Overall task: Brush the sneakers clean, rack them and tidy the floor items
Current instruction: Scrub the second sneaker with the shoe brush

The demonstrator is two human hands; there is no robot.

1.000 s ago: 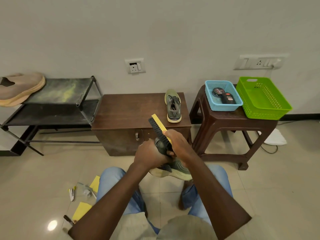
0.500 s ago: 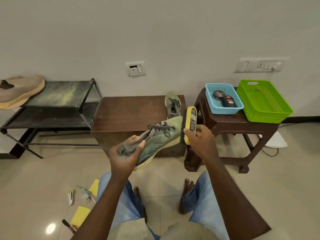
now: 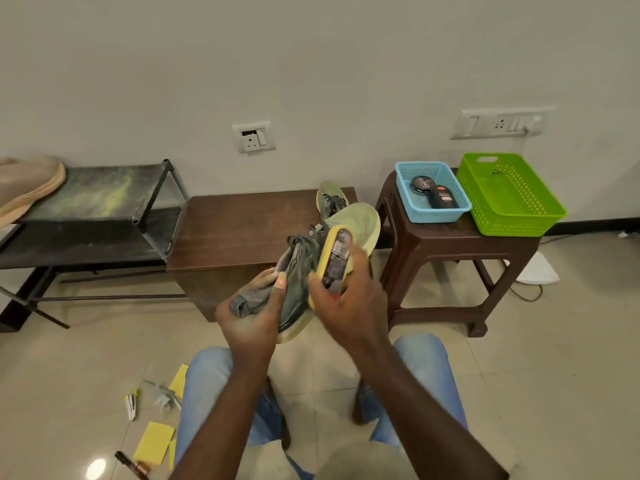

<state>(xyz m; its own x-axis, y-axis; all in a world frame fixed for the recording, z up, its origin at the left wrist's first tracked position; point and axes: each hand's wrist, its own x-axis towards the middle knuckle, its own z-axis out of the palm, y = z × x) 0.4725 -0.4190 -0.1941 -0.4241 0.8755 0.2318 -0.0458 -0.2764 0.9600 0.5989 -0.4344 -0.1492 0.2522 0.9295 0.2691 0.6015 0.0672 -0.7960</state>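
In the middle of the frame, a grey-green laced sneaker with a pale yellow-green sole (image 3: 360, 220) is held up in the air, above the knees in blue jeans. Its toe is pointed to the upper right and its sole is turned to the right. The grip of the left hand (image 3: 252, 323) is clamped on the heel end of the sneaker, with the thumb laid over the collar. The grip of the right hand (image 3: 349, 306) is closed round a brush with a yellow plastic back (image 3: 336, 251). The brush is laid against the side of the sneaker; the bristles are hidden.

Just behind, a second sneaker (image 3: 330, 199) of the same colours is placed upright on the right end of a dark brown wooden counter (image 3: 242, 230). At the left of the frame, a black metal shoe rack (image 3: 104, 216) is seen, and a tan shoe (image 3: 27, 185) is laid on its top shelf. At the right, a brown plastic stool (image 3: 440, 244) carries a light blue plastic basket (image 3: 408, 188) and, just beside it, a bright green plastic basket (image 3: 512, 199). A round black tin (image 3: 421, 184) and a small black bottle (image 3: 443, 199) are kept in the blue one. On the tiled floor at the lower left, yellow paper sheets (image 3: 154, 441) and a small white clip-like object (image 3: 131, 407) are scattered.
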